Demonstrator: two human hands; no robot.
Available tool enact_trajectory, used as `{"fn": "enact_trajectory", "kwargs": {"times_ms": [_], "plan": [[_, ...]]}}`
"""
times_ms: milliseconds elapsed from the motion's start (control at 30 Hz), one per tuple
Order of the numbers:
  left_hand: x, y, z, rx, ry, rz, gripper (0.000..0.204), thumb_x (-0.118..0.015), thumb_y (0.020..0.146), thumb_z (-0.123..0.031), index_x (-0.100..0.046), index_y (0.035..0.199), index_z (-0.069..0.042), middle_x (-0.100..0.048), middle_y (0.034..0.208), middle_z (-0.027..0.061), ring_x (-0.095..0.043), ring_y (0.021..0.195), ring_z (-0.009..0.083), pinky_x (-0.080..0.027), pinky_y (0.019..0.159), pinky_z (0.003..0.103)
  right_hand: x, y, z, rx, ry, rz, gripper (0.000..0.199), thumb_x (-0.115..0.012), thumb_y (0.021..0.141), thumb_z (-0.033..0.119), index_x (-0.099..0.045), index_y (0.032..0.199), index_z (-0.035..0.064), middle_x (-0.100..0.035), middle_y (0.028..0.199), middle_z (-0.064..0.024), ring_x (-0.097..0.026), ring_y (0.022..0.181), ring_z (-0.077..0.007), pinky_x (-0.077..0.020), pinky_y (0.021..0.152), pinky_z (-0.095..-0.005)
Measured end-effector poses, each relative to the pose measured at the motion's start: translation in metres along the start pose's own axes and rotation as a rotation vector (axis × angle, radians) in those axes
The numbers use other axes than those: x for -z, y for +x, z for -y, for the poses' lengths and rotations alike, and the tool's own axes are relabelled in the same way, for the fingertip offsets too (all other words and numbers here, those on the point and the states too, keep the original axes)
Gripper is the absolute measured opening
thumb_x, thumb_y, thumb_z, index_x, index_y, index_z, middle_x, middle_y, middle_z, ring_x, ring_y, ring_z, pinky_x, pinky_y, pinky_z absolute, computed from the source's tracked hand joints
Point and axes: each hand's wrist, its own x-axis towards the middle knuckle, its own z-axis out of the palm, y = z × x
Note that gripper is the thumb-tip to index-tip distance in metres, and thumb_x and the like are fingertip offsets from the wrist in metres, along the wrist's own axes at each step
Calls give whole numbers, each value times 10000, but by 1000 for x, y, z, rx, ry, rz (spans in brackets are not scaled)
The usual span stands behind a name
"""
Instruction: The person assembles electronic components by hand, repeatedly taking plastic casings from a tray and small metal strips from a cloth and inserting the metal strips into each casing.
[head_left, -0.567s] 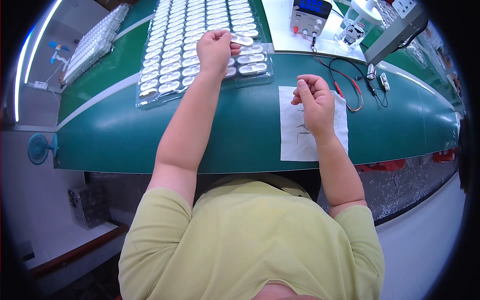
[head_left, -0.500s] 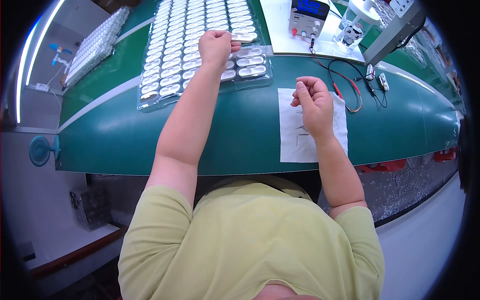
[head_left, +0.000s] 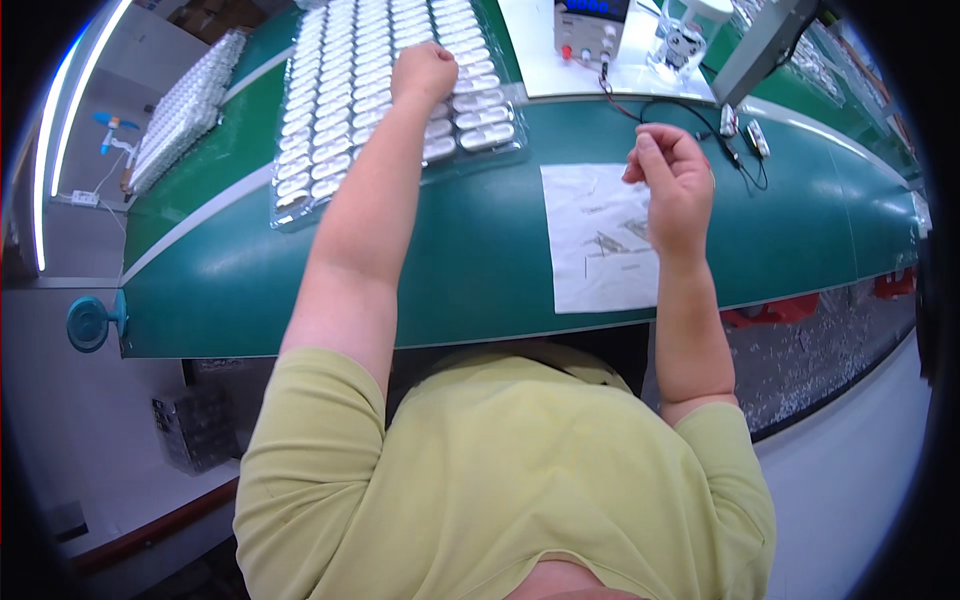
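White oval parts (head_left: 485,112) fill a clear blister tray (head_left: 400,180) that lies on the far left of your green surface (head_left: 480,270), row upon row in its pockets. Your left hand (head_left: 425,72) rests on the tray's right-hand rows, fingers curled down over the parts; whether that grip is closed on one of them cannot be told from here. Your left forearm stretches straight out from your shoulder across the tray's near edge.

Your right hand (head_left: 675,185) is raised above the surface, over the right edge of a white sheet of paper (head_left: 595,240) with faint line drawings on it. Its fingers are bent in toward the thumb in a loose pinch; whether anything small sits in that grip is too hard to make out.

Beyond the paper, a small power supply unit (head_left: 590,25) stands on a white mat, and red and black leads (head_left: 690,115) run from it across the surface toward your right hand. Well to your left, a second tray of white parts (head_left: 180,110) lies apart from the first, on the far side of a white stripe.
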Motion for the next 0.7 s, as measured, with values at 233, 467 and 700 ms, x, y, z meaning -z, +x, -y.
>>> {"fn": "enact_trajectory", "kwargs": {"times_ms": [233,467,700], "plan": [[2,35,0,-163,356,242,220,-673,753,-232,-727,947,-145,-719,898,84,-681,876,242,-525,782,356,34,-14,27,-17,-778,512,109,-621,849,13,-597,953,-9,-640,828,-112,-623,753,-208,-501,686,-310],[1,22,-17,-376,400,18,220,-600,781,-227,-734,902,-103,-701,887,154,-673,867,336,-532,782,424,41,-32,23,55,-1018,642,161,-650,773,-8,-570,910,18,-609,851,-137,-610,780,-289,-497,695,-357],[0,-9,15,-275,-101,-264,221,-678,819,-267,-688,874,-53,-688,869,118,-658,784,264,-510,733,361,37,-35,2,-73,-1120,730,170,-574,785,9,-612,945,53,-645,962,-172,-606,963,-378,-483,792,-454]]}}
